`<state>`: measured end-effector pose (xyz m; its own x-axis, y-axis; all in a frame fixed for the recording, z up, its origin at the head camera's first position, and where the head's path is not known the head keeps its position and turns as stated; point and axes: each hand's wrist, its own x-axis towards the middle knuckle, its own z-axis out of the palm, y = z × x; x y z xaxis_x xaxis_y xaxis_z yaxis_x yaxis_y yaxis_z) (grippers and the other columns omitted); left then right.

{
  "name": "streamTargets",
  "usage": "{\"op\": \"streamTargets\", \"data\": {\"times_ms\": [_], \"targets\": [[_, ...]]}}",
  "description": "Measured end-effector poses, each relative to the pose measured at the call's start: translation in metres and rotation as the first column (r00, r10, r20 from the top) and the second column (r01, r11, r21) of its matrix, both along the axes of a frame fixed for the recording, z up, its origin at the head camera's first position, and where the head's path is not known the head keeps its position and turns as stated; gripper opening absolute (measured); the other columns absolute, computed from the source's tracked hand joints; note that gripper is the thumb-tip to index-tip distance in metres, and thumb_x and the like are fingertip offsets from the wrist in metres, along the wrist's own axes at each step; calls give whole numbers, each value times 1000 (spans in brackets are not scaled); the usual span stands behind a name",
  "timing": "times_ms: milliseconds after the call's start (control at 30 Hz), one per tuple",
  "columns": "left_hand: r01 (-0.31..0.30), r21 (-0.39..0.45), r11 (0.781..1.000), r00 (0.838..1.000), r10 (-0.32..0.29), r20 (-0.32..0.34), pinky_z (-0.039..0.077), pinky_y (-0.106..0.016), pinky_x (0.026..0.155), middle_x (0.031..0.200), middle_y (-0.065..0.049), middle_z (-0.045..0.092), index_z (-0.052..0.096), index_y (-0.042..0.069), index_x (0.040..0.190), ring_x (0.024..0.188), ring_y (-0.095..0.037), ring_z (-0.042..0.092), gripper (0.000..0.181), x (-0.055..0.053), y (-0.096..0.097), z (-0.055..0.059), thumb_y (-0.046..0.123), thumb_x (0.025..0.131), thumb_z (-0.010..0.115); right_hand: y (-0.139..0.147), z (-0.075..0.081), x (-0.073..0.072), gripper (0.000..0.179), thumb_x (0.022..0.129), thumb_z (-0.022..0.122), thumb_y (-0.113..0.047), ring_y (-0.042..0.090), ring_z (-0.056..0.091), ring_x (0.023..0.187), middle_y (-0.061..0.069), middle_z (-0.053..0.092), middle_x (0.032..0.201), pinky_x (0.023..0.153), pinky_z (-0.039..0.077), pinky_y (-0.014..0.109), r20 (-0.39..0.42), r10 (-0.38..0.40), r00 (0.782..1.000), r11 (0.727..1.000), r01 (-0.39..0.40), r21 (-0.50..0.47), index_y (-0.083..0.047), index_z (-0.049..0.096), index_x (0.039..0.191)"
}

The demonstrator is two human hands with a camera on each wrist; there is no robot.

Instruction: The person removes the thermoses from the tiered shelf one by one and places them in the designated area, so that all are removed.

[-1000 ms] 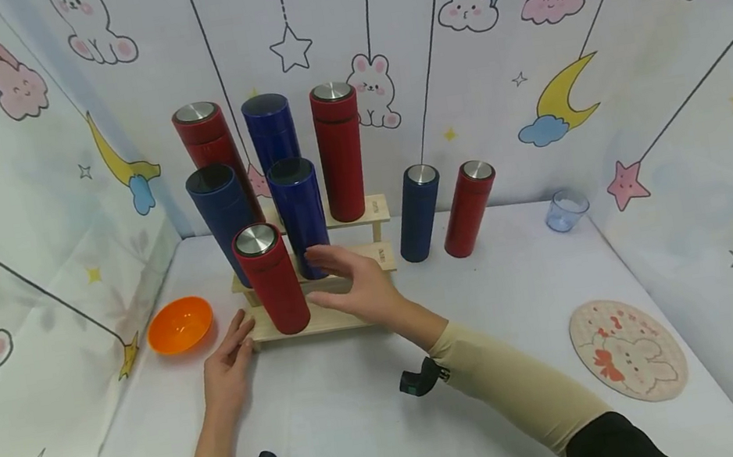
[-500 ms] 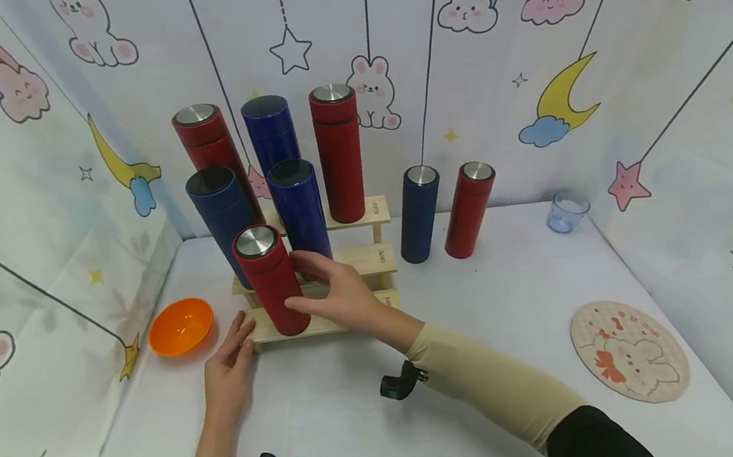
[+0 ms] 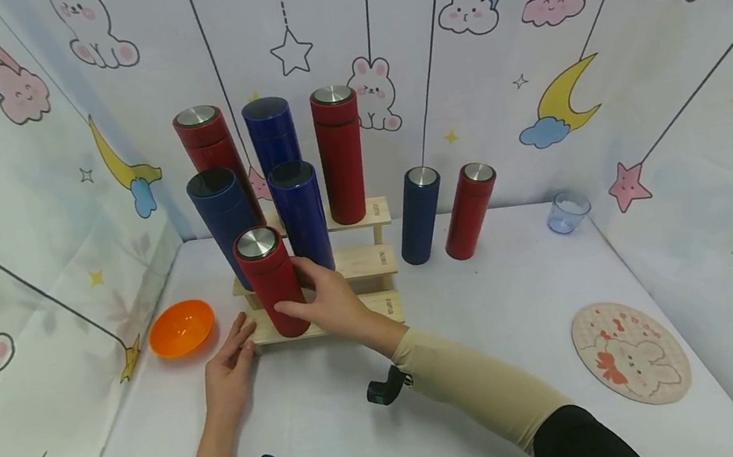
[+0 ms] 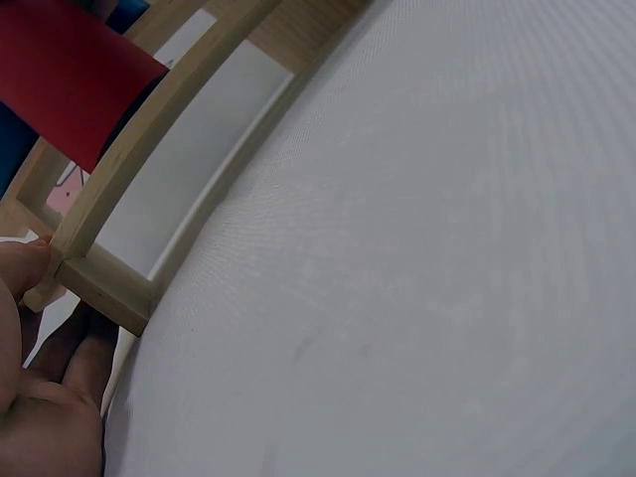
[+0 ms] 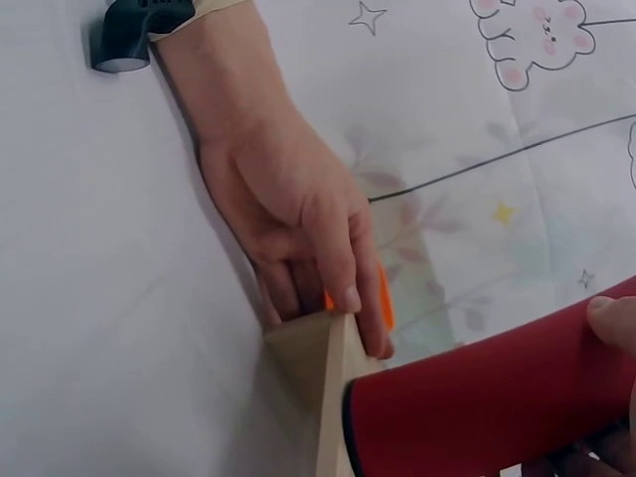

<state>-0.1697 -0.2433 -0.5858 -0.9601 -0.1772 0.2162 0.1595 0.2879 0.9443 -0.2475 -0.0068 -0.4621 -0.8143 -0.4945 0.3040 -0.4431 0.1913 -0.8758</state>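
In the head view my right hand point(image 3: 335, 303) holds a red thermos point(image 3: 269, 282) with a silver lid, thumb in front and fingers behind. The thermos stands upright on the lowest step of a wooden three-step stand point(image 3: 381, 305). My left hand point(image 3: 227, 379) grips the left end of that step. The right wrist view shows this left hand point(image 5: 308, 209) at the stand's corner point(image 5: 336, 378), beside the base of the red thermos point(image 5: 487, 407). In the left wrist view, part of the left hand point(image 4: 45, 417) appears around the front corner of the stand point(image 4: 109, 293).
Blue thermoses point(image 3: 298, 211) and taller red thermoses point(image 3: 342, 161) fill the upper steps. To the right stand a blue thermos point(image 3: 420, 216) and a red one point(image 3: 471, 211). An orange bowl point(image 3: 181, 329), a clear blue cup point(image 3: 568, 212) and a round bunny mat point(image 3: 630, 353) lie around the table.
My right hand has moved left and slightly down from beside the red thermos and closed around it. The left hand has stayed at the stand's left end.
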Motion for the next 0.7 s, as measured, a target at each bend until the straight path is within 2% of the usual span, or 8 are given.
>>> {"op": "streamTargets", "data": {"times_ms": [267,367,500,600,700], "targets": [[6,9,1000,1000,-6,-3,39,-7,108,168,-1,47,66,10,151,157,-23,39,38,1,1,2,15,114,59,1,-2,1,67,95,88,-23,11,68,123,1,69,141,108,56,42,-2,-34,999,999,34,-5,-14,57,153],[9,13,1000,1000,-9,2,39,-7,108,168,-1,47,66,12,151,157,-23,39,38,1,1,3,15,114,59,2,-2,3,67,93,90,-22,11,69,121,1,70,139,107,57,45,-5,-47,999,999,47,-18,-14,58,152],[11,11,1000,1000,-12,9,38,-6,107,169,-4,46,65,10,152,157,-26,38,39,1,2,2,13,114,59,4,-3,5,67,93,90,-21,11,69,120,1,70,138,107,57,47,-1,-54,999,998,54,-37,-14,59,151],[11,10,1000,1000,-11,9,38,-5,107,169,-6,45,64,8,152,157,-27,38,39,0,2,2,11,114,58,8,-2,6,66,92,90,-20,12,69,121,1,71,138,107,57,43,-10,-56,998,997,56,-52,-14,60,151],[4,10,1000,1000,-4,5,38,-6,107,168,-2,47,65,10,151,156,-24,40,39,0,2,4,12,113,59,13,-1,8,67,92,91,-19,12,69,122,1,70,138,106,57,37,-24,-63,998,996,61,-58,-14,60,151]]}}
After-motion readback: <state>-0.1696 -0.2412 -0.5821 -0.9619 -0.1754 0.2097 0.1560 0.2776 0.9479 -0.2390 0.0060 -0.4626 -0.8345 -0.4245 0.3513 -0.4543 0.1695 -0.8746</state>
